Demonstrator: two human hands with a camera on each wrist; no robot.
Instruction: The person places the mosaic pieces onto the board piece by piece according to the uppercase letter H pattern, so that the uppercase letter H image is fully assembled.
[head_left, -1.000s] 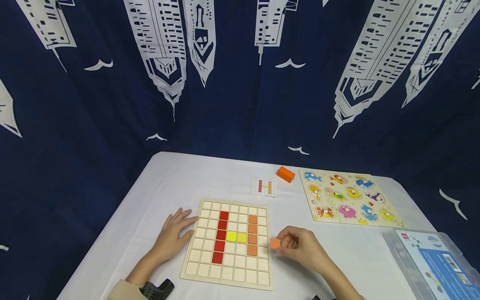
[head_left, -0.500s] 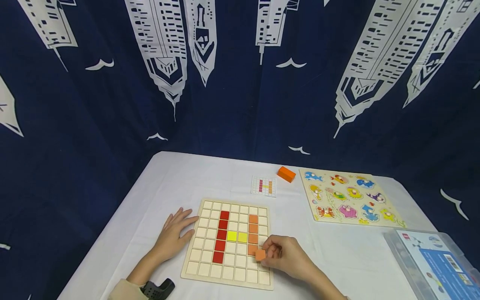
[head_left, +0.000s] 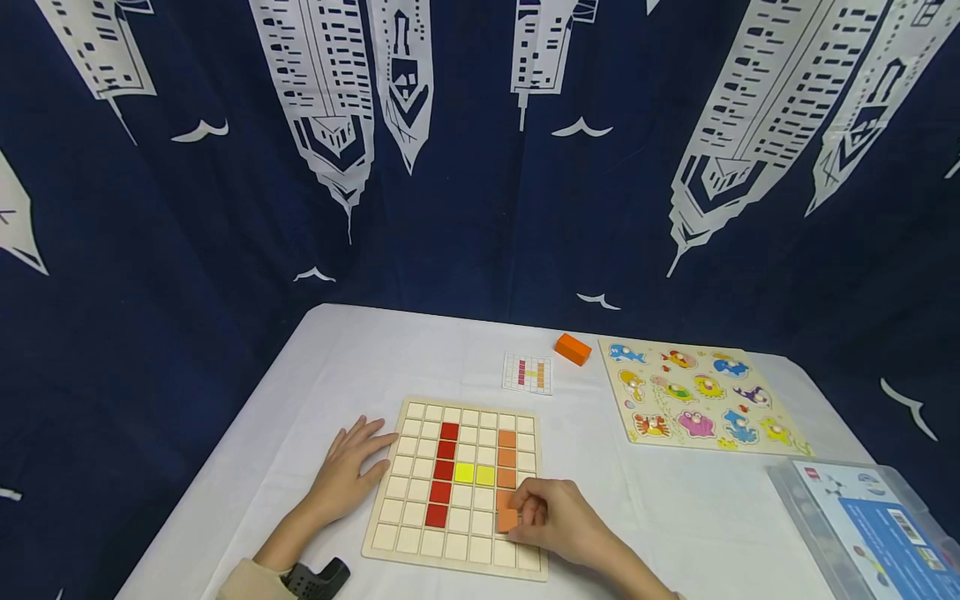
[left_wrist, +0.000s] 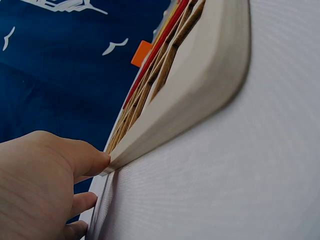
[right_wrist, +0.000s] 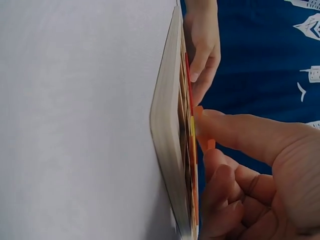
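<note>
A wooden grid board (head_left: pixel 407 539) lies on the white table. Red tiles (head_left: pixel 444 470) form a column on its left part, two yellow tiles (head_left: pixel 475 474) sit in the middle, and orange tiles (head_left: pixel 507 457) run down the right part. Between thumb and fingers my right hand (head_left: pixel 558 521) pinches an orange tile (head_left: pixel 507 521) at the lower end of the orange column; in the right wrist view that tile (right_wrist: pixel 205 131) is tilted against the board's face. My left hand (head_left: pixel 347 471) lies flat with relaxed fingers, its thumb and index fingertip touching the board's left edge.
Behind the board lies a small pattern card (head_left: pixel 527 372), with an orange block (head_left: pixel 573 349) beside it. At the back right is a sea-animal puzzle board (head_left: pixel 701 392). A clear plastic case (head_left: pixel 855 521) stands at the right edge. A dark blue patterned curtain (head_left: pixel 480 208) hangs behind.
My right hand has carried the orange tile from beside the board's right edge leftward and down onto the grid below the other orange tiles. My left hand has stayed in place.
</note>
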